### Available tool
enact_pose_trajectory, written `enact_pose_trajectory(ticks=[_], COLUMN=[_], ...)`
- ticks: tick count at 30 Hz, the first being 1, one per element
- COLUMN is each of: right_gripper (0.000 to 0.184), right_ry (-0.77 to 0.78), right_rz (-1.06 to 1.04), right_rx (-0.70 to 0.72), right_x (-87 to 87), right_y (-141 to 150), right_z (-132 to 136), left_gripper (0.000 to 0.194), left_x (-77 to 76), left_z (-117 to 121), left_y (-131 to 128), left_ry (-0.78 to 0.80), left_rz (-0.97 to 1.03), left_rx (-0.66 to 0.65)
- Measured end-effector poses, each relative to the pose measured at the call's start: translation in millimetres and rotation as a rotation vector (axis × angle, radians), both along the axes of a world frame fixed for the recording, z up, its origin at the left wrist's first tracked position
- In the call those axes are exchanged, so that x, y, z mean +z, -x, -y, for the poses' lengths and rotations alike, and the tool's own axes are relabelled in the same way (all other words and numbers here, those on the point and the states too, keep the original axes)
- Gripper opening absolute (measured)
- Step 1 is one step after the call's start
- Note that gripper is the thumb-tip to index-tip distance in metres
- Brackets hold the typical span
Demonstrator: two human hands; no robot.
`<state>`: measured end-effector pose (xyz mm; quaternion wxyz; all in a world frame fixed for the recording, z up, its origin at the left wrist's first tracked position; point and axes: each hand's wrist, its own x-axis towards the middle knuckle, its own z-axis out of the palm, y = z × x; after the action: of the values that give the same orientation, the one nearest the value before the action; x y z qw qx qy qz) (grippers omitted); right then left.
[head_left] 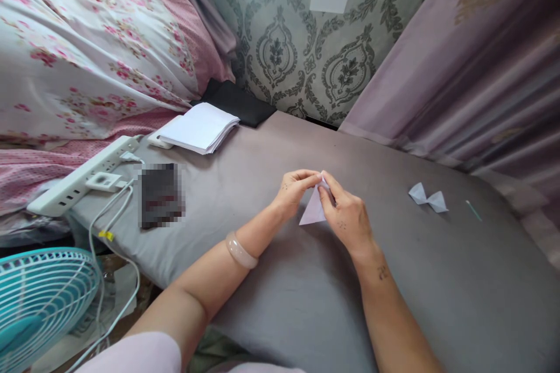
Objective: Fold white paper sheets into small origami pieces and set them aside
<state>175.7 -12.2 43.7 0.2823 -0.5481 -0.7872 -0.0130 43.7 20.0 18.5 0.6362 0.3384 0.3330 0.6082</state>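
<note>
A small piece of folded white paper (313, 211) is held up over the grey surface, its lower part a pointed triangle. My left hand (294, 191) pinches its top edge from the left. From the right, my right hand (347, 215) grips the same paper, thumb in front, and the fingertips of both hands meet near the top. The fingers hide part of the folds. Off to the right lies a folded paper bow shape (427, 198), with a thin pale green stick (473, 211) beside it.
A stack of white paper (201, 128) lies at the back left, in front of a black flat item (238, 102). A white power strip (83, 175) with cables, a blurred dark object (161, 196) and a blue fan (44, 303) are on the left. Curtains (459, 58) hang at the right.
</note>
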Motion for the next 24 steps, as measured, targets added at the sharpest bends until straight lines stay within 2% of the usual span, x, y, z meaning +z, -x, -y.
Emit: enact_pose_trajectory(ticks=[5, 10, 13, 17, 21, 24], right_gripper=[0.043, 0.046, 0.048, 0.049, 0.050, 0.048], right_ry=[-0.024, 0.024, 0.080, 0.134, 0.193, 0.294], right_rz=[0.168, 0.303, 0.360, 0.399, 0.309, 0.032], right_rx=[-0.046, -0.069, -0.076, -0.077, -0.090, -0.055], right_x=[3.5, 6.0, 7.8, 12.7, 19.2, 20.0], right_y=[3, 5, 7, 12, 12, 4], right_z=[3, 7, 10, 15, 18, 11], left_gripper=[0.018, 0.015, 0.022, 0.029, 0.029, 0.027], left_x=[-0.3, 1.2, 2.5, 1.5, 0.0, 0.9], left_z=[0, 1, 1, -1, -4, -4], left_y=[1, 2, 3, 4, 5, 6], left_ry=[-0.010, 0.018, 0.030, 0.152, 0.191, 0.192], left_rz=[-0.037, -0.052, -0.033, 0.055, 0.080, 0.047], left_rx=[-0.021, -0.040, -0.104, -0.198, -0.224, -0.181])
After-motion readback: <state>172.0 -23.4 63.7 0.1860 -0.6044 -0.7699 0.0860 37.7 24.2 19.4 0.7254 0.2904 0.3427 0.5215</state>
